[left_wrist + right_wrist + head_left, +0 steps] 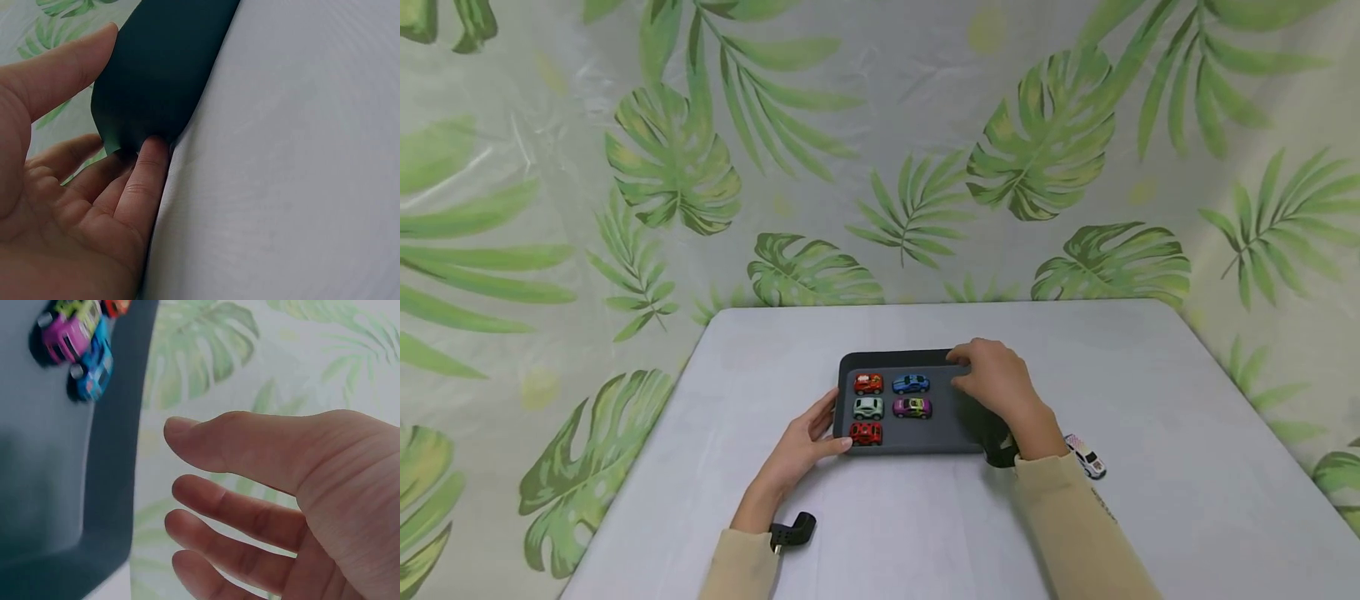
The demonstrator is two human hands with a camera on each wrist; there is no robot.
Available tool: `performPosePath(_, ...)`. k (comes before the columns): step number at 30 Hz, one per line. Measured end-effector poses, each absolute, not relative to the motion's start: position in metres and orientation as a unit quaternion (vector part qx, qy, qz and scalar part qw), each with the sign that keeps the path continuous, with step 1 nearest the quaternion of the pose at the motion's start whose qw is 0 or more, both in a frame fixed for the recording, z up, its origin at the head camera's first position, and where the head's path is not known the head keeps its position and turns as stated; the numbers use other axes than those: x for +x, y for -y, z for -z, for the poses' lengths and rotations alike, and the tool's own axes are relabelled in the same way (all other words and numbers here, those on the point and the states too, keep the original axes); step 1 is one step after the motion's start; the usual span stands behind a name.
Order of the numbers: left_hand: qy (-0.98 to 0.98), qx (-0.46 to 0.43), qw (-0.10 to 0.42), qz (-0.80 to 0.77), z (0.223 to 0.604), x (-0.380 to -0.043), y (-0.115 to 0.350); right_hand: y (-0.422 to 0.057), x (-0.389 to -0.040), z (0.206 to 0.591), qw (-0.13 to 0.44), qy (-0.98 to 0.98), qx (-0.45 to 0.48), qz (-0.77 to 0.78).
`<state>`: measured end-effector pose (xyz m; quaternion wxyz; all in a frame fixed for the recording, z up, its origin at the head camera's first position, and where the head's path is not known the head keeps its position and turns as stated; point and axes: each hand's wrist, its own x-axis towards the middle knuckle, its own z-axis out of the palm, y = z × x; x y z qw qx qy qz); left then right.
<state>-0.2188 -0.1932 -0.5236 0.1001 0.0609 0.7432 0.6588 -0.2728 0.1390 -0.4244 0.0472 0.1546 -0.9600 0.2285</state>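
Observation:
A dark grey rectangular tray lies on the table. In its left part are a red toy car and a blue one at the back, then a pale mint car and a purple-and-yellow car. Another red car stands in the front left corner. My left hand holds the tray's left end, thumb at the front corner and fingers against the side. Over the tray's right end hovers my right hand, its fingers apart from the thumb and holding nothing.
A white toy car with coloured markings sits on the white table, right of the tray and beside my right sleeve. Leaf-patterned sheeting hangs behind the table and along its sides.

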Motion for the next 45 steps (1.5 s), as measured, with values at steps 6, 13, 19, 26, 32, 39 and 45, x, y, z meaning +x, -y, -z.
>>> performPosePath(6, -0.74, 0.064, 0.101, -0.662, 0.526, -0.219, 0.192, -0.171, -0.275, 0.42, 0.009, 0.961, 0.139, -0.24)
performPosePath(13, -0.736, 0.067, 0.098, -0.666, 0.526, -0.219, 0.194, -0.203, -0.278, 0.415, -0.016, 0.959, 0.128, -0.252)
performPosePath(19, -0.742, 0.067, 0.097, -0.659, 0.526, -0.219, 0.197, -0.218, -0.282, 0.42, -0.05, 0.95, 0.142, -0.274)
performPosePath(26, -0.743, 0.081, 0.106, -0.655, 0.528, -0.22, 0.195, -0.232, -0.279, 0.424, -0.074, 0.946, 0.144, -0.28)
performPosePath(32, -0.743, 0.067, 0.091, -0.659, 0.525, -0.225, 0.195, -0.242, -0.284, 0.425, -0.075, 0.95, 0.164, -0.254)
performPosePath(39, -0.743, 0.065, 0.101, -0.658, 0.524, -0.226, 0.195, -0.253, -0.286, 0.436, -0.085, 0.954, 0.202, -0.206)
performPosePath(45, -0.742, 0.068, 0.092, -0.661, 0.529, -0.225, 0.194, -0.258, -0.288, 0.445, -0.087, 0.945, 0.254, -0.187)
